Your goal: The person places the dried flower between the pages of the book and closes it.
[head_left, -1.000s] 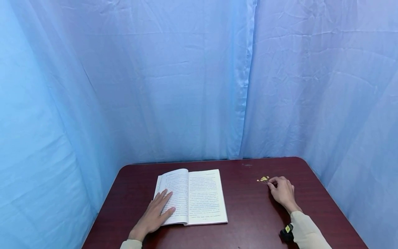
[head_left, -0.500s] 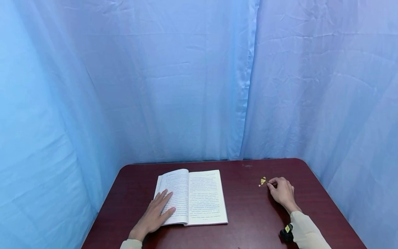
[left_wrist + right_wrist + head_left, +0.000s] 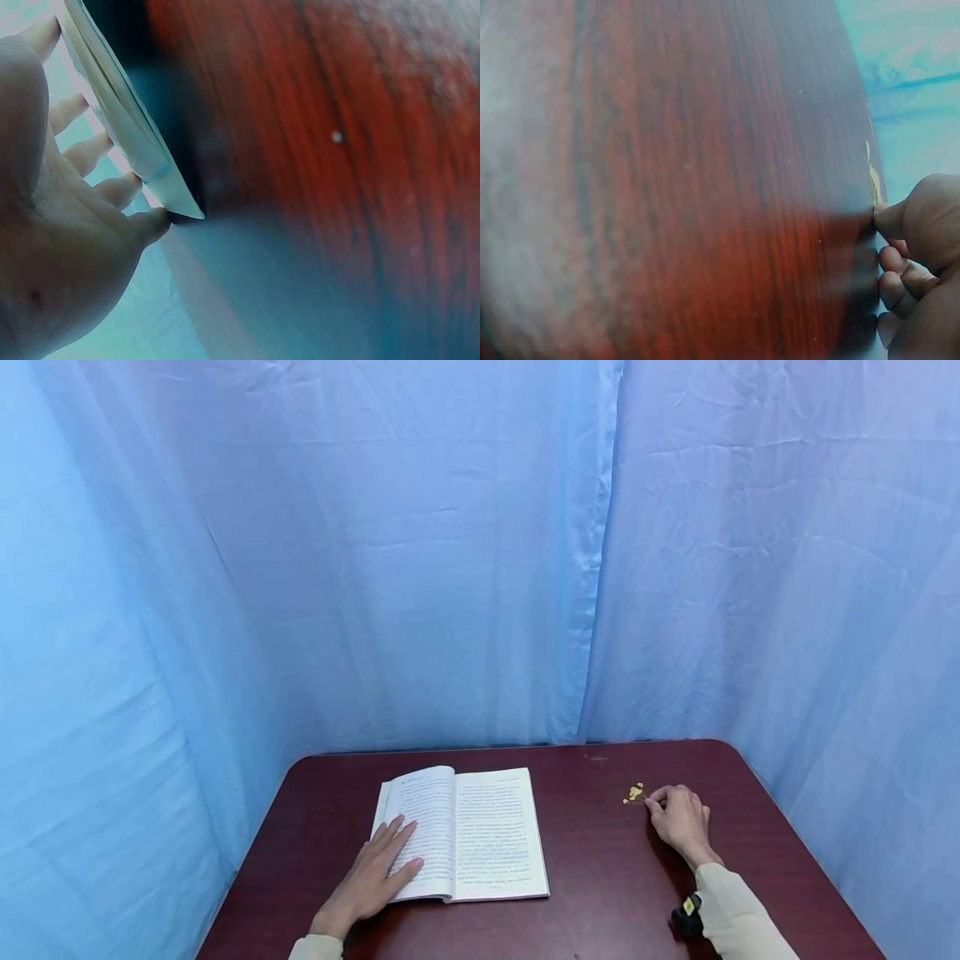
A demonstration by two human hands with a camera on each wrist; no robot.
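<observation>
An open book (image 3: 495, 835) with printed pages lies on the dark red table. My left hand (image 3: 375, 868) rests with spread fingers on its left page; in the left wrist view the fingers reach over the book's page edges (image 3: 124, 105). Right of the book, my right hand (image 3: 681, 822) pinches the thin stem of a small sprig of yellow flowers (image 3: 636, 792) between thumb and index finger. The sprig's blossoms point left, close to the tabletop. In the right wrist view the sprig (image 3: 874, 176) shows only as a thin strip beyond the thumb, and the fingertips are partly hidden.
The reddish-brown table (image 3: 600, 877) has rounded far corners. Blue curtains (image 3: 450, 568) hang behind it and along both sides. A black wrist device (image 3: 687, 917) with a yellow mark sits at the right sleeve.
The yellow sprig has turned slightly in the right fingers, its blossoms dipping towards me and then partly back up. The left hand and the book have stayed still.
</observation>
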